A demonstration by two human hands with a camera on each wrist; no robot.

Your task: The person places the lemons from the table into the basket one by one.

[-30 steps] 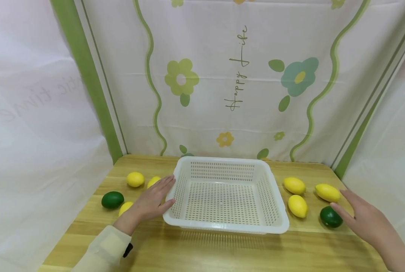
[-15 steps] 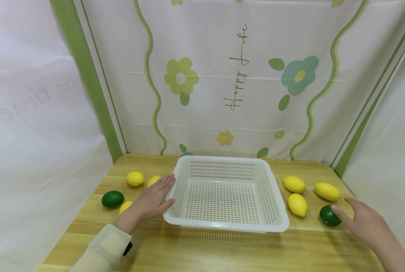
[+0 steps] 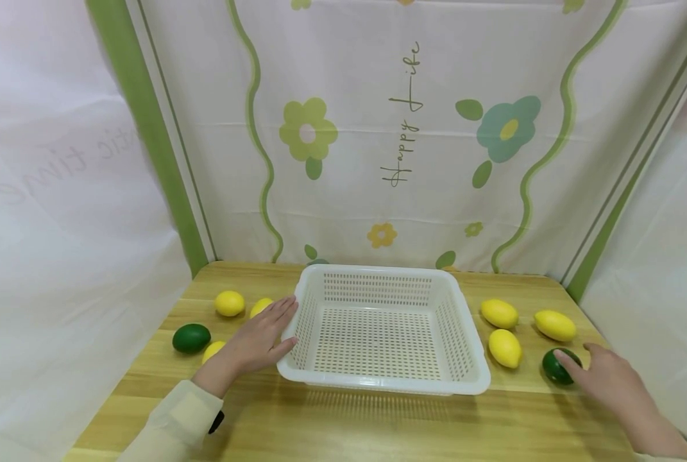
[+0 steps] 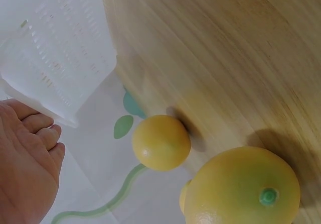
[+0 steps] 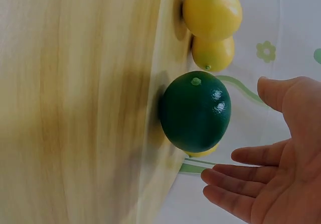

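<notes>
The right hand (image 3: 614, 385) is edging in toward the dark green fruit (image 3: 557, 372) at the near right of the table! Half a second ago its thumb barely overlapped the fruit's edge from above; now it reaches further across. Thumb and fingers are spread well apart, and the right wrist view shows a gap around the fruit, so nothing is pinched.

Over on the left, no change: the left hand (image 3: 256, 340) stays flat, fingers straight and together against the left rim of the white basket (image 3: 378, 384), which holds its spot mid-table.

Just right of the basket sit two lemons, one far (image 3: 500, 314), one near (image 3: 505, 349), with a third lemon (image 3: 555, 325) beyond the dark green fruit. On the left, three yellow fruits (image 3: 229, 303) and another green fruit (image 3: 191, 339) haven't budged on the wooden table (image 3: 378, 427). Behind it all hangs the flowered curtain (image 3: 343, 199).
</notes>
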